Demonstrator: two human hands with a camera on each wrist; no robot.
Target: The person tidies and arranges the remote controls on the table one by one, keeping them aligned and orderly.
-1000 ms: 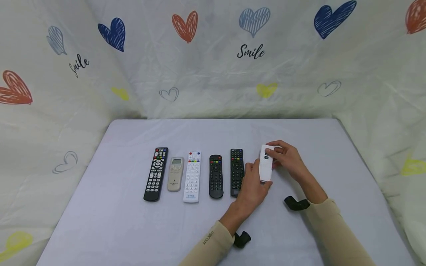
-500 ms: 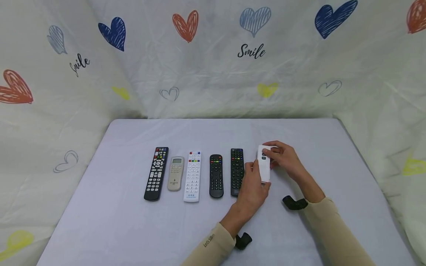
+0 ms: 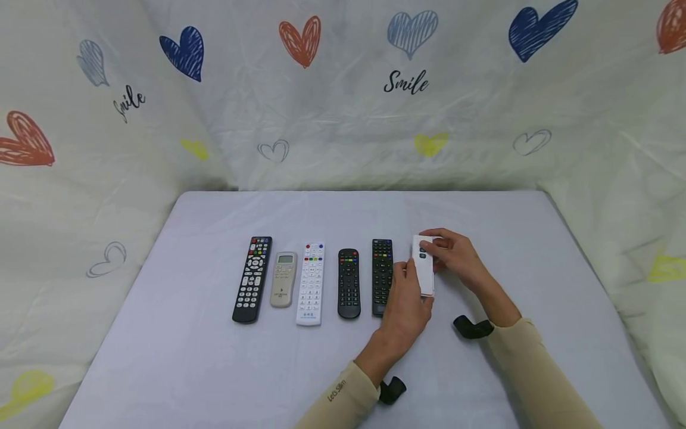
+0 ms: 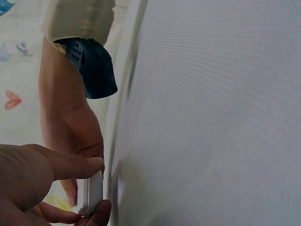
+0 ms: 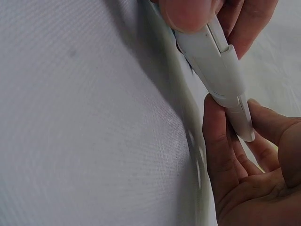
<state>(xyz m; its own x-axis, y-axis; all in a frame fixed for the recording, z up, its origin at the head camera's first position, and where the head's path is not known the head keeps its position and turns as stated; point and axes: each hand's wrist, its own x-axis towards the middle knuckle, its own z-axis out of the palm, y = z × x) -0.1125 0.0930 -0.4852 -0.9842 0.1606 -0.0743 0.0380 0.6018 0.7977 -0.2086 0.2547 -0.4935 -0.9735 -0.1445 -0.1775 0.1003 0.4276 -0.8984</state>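
Both hands hold a white remote control point(image 3: 424, 271) with two dark buttons, just right of the row of remotes. My left hand point(image 3: 399, 307) grips its near end and left side. My right hand point(image 3: 460, 256) pinches the far end, with the thumb on the face by the buttons. In the left wrist view the remote point(image 4: 94, 190) appears edge-on between thumb and fingers. The right wrist view shows a sleeve-like white section around the remote point(image 5: 225, 77), tilted, with the left fingers point(image 5: 218, 136) at its lower end. Its underside is hidden in the head view.
Left of the hands lie a black remote point(image 3: 382, 274), partly behind the left hand, a shorter black remote point(image 3: 349, 286), a white button remote point(image 3: 309, 286), a beige remote point(image 3: 283, 280) and a long black remote point(image 3: 252, 280). They rest on a white-covered table point(image 3: 214, 369).
The white remote and both hands have shifted slightly left, closer to the row. Both hands keep their hold. The other remotes lie as before.
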